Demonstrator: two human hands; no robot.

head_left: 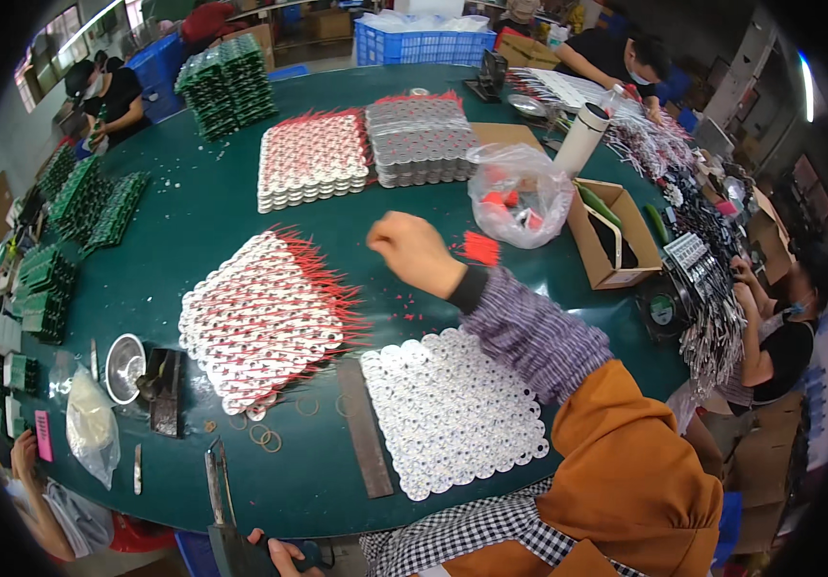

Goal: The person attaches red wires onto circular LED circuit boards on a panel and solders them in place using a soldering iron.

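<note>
My right hand (418,252), in a purple-grey oversleeve, hovers above the table's middle with its fingers curled together; whatever they may hold is hidden. At the lower edge my left hand (282,554), partly cut off, grips a dark-handled tool with two long metal prongs (221,481). A white panel of joined round boards (454,413) lies in front of me. Left of it, a similar panel stack (260,322) bristles with red wires. Beside my right hand is a small bunch of short red pieces (481,248).
A dark metal strip (364,428) borders the front panel. Farther back stand two panel stacks (313,159) (419,142), a plastic bag (520,197), a white bottle (582,139) and a cardboard box (616,276). Rubber bands (270,440) and a metal bowl (125,368) lie left. Other people work around the table.
</note>
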